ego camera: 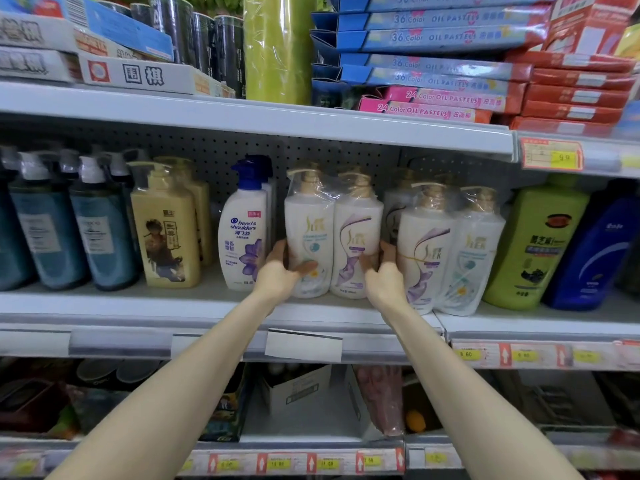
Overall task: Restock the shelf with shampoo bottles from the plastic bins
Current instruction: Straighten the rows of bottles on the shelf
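The left grip [280, 271] curls round the left flank of a twin pack of shampoo [332, 230], thumb lying across the front of the left bottle and fingers tucked behind it. The right grip [384, 277] clasps the pack's right flank the same way, thumb on the front of the right bottle. The pack sits squarely between the two grips, held low on its body. It is two white pump bottles with gold tops, wrapped together in clear film. It is upright, with its base at the board of the middle shelf [173, 299], close to the front edge.

Just right of the pack, with the right grip wedged between them, stands a second twin pack [450, 251] of the same kind. Beyond that are a green bottle [533, 244] and then a blue bottle [595, 251]. Just left of the pack, behind the left grip, stands a white Head & Shoulders bottle [242, 233]. Farther left are a cream-yellow pump bottle [169, 233] and teal pump bottles [79, 230].

Directly below the pack, a blank white label [303, 344] hangs on the shelf's front rail. Above the pack, on the next shelf up, are a green wrapped roll [277, 46] and stacked oil pastel boxes [440, 39].
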`<state>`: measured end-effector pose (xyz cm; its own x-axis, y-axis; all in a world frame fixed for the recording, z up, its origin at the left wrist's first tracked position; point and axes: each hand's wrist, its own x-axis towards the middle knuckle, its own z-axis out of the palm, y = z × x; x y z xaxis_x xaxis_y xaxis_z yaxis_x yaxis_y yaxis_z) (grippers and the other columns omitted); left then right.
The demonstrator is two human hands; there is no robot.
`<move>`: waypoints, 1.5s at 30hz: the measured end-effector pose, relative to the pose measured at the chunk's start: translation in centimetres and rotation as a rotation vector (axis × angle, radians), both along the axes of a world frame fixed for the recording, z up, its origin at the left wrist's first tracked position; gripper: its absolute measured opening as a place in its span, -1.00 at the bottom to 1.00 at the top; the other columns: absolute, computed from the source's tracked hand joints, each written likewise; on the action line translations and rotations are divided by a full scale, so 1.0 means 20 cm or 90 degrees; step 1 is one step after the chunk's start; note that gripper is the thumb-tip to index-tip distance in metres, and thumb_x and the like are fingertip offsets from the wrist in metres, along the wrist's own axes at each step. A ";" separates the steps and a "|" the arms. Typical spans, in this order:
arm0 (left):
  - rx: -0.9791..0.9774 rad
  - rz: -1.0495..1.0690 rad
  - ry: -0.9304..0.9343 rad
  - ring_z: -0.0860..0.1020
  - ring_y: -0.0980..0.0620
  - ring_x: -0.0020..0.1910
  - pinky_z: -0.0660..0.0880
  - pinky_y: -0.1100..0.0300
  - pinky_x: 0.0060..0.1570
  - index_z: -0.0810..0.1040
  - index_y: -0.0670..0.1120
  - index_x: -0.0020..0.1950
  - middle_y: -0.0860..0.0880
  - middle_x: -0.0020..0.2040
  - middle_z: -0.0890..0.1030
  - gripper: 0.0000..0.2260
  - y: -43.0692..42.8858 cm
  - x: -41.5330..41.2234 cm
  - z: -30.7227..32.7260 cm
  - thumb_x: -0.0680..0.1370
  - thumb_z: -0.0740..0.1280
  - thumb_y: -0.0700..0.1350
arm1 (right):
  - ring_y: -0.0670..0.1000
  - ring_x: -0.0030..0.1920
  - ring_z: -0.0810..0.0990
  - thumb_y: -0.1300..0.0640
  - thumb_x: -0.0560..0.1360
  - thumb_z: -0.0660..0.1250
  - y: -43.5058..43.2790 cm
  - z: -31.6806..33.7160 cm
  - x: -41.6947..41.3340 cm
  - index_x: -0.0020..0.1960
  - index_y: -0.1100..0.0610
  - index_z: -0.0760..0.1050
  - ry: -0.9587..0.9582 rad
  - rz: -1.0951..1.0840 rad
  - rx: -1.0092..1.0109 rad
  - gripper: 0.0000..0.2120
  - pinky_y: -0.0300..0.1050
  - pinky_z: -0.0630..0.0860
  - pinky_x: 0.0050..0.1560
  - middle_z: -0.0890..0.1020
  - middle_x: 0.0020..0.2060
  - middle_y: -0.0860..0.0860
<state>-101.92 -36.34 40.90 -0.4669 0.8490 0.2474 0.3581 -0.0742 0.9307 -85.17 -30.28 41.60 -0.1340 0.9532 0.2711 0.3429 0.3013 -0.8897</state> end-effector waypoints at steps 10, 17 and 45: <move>0.014 0.011 0.009 0.52 -0.13 0.23 0.47 0.05 0.19 0.37 -0.16 0.34 -0.13 0.27 0.55 -0.48 0.03 0.00 0.00 0.45 0.47 -0.13 | 0.18 0.28 0.46 0.13 0.61 0.21 0.04 -0.01 -0.01 0.48 0.12 0.15 0.007 0.011 0.010 -0.52 -0.16 0.34 0.12 0.49 0.31 0.16; 0.014 0.010 0.014 0.52 -0.13 0.23 0.46 0.09 0.18 0.37 -0.17 0.34 -0.13 0.27 0.55 -0.49 0.05 -0.01 0.00 0.46 0.47 -0.13 | 0.17 0.30 0.44 0.13 0.61 0.22 0.06 -0.01 -0.02 0.49 0.11 0.15 0.009 0.014 0.010 -0.51 -0.18 0.32 0.12 0.47 0.33 0.15; -0.012 0.012 0.052 0.49 -0.16 0.26 0.43 0.10 0.18 0.32 -0.18 0.41 -0.16 0.31 0.52 -0.43 0.10 -0.03 -0.01 0.47 0.46 -0.12 | 0.19 0.32 0.42 0.15 0.59 0.24 0.06 -0.01 -0.02 0.48 0.10 0.16 0.011 0.004 0.008 -0.50 -0.09 0.37 0.20 0.45 0.35 0.16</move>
